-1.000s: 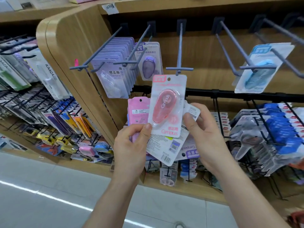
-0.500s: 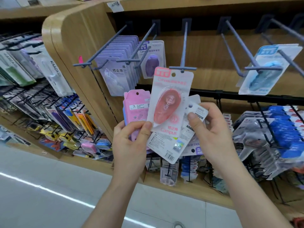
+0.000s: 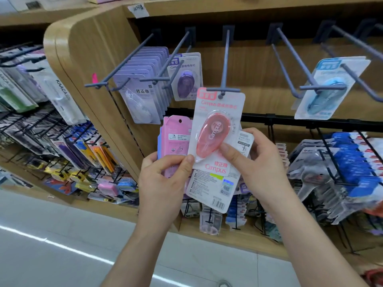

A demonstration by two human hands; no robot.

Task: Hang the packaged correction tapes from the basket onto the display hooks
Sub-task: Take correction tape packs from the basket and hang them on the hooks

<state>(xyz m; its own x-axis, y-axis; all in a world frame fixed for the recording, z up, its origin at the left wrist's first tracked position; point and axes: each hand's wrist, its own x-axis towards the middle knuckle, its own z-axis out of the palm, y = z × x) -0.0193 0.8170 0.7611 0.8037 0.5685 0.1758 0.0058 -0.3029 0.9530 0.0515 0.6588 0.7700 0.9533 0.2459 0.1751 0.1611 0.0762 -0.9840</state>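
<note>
Right thumb (image 3: pixel 228 150) pressed on the clear bubble and fingers curled behind, the person's right hand (image 3: pixel 263 162) grips a red correction tape pack (image 3: pixel 217 129), its hang hole at the tip of the middle hook (image 3: pixel 226 65) and apparently not yet slid home. The left hand (image 3: pixel 163 183) clutches a fan of packs, a pink pack (image 3: pixel 176 137) foremost, all yet to be hung. Purple packs (image 3: pixel 141 96) and a blue pack (image 3: pixel 329 90) already hang on neighbouring hooks; the basket is out of view, and the hook's crossbar (image 3: pixel 222 90), just above the hole, looks the likeliest snag.

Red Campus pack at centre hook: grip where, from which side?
Pinch the red Campus pack by its flat lower card, below the blister, from below right, like the right hand. Its hang hole is at the centre hook tip, so probably keep the top free.
</note>
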